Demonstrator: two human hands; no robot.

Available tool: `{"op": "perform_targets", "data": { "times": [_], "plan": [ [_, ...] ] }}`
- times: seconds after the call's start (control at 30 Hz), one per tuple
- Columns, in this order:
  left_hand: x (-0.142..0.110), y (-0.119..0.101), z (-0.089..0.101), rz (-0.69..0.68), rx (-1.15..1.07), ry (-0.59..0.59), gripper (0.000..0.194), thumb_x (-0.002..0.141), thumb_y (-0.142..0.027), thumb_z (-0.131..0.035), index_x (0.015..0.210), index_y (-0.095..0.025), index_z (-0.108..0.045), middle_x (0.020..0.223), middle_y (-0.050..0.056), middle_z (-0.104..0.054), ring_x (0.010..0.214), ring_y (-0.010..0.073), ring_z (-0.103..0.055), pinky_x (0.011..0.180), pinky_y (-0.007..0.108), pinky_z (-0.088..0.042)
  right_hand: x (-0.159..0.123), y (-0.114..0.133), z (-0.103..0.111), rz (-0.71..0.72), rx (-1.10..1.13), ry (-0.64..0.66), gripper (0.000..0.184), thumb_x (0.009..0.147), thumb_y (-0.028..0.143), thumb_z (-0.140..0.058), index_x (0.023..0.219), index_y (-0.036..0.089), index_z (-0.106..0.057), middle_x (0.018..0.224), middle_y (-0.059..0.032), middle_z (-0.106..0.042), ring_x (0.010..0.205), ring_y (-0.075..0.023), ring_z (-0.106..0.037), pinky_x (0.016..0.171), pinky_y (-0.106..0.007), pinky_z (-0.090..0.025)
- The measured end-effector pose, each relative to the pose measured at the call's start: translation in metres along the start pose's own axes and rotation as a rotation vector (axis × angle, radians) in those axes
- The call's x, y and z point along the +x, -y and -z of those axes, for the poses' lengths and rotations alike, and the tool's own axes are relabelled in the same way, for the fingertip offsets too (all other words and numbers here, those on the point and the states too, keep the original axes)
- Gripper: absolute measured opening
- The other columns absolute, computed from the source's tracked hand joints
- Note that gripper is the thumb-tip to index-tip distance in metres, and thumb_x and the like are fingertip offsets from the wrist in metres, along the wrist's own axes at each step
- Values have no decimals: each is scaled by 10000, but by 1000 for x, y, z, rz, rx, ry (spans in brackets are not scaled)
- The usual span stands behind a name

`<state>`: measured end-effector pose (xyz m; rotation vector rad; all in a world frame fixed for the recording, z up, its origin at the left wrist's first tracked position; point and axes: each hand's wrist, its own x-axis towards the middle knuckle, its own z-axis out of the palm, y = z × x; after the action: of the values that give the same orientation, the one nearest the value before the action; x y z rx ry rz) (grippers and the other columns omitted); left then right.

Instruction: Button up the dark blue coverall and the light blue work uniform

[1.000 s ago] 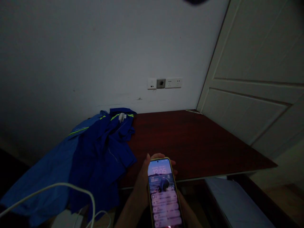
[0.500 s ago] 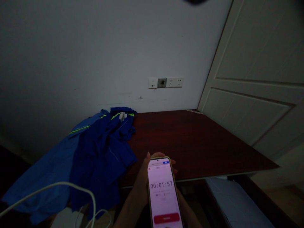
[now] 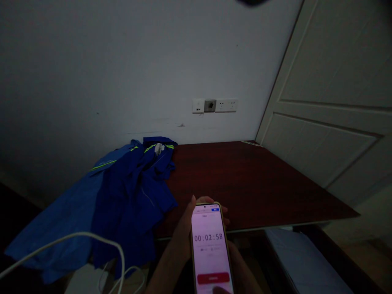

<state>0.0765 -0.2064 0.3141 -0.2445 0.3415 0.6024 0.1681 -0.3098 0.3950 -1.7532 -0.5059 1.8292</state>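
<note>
Left-front of the flat dark-red wooden tabletop [image 3: 260, 183], that curvy white rubbery-looking cable [image 3: 88, 234] could snag; by the tabletop's front edge, the left hand [image 3: 184, 222] wraps a rectangular yellow-cased phone [image 3: 211, 253]; can't tell the right hand's [image 3: 241, 261] grip, but its blurry thumb [image 3: 221, 290] might mis-tap.

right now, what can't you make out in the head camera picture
All in the head view:
- phone: lower end cut off by the bottom edge
- small print under its timer: too small and blurred
- hands: partly hidden behind the phone
- white cable: one end runs past the left edge
</note>
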Motion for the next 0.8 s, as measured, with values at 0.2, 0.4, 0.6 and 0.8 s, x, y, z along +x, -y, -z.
{"op": "perform_targets", "data": {
  "times": [0.2, 0.4, 0.6, 0.8],
  "plan": [
    [-2, 1, 0, -2, -2, -41, 395, 819, -533, -383, 875, -164, -513, 897, 136, -650, 731, 268, -641, 600, 362, -481, 2, -18, -4, 99, -63, -104, 826, 669, 562, -595, 1329, 214, -240, 1284, -160, -436, 1150, -289, -459, 917, -407, -402],
    [-5, 4, -2, -32, 29, -93, 373, 810, -512, -424, 867, -157, -523, 901, 134, -649, 739, 260, -636, 615, 358, -479, 1, -21, -8, 174, -395, -246, 936, 631, 446, -662, 1376, 204, -150, 1340, -145, -366, 1209, -318, -378, 929, -410, -402],
    [-7, 12, 1, -76, 99, -138, 376, 781, -514, -478, 863, -153, -537, 909, 124, -647, 755, 255, -630, 639, 359, -476, 3, -33, -7, 203, -575, -329, 1075, 519, 311, -737, 1385, 237, -106, 1339, -135, -342, 1176, -341, -407, 859, -401, -457],
    [-9, 16, -5, -120, 156, -171, 379, 758, -506, -523, 872, -145, -549, 916, 127, -652, 759, 249, -634, 660, 352, -476, 2, -38, -12, 81, -686, -439, 1058, 553, 268, -711, 1388, 248, -61, 1301, -153, -354, 1100, -358, -473, 757, -408, -488]
  ]
}}
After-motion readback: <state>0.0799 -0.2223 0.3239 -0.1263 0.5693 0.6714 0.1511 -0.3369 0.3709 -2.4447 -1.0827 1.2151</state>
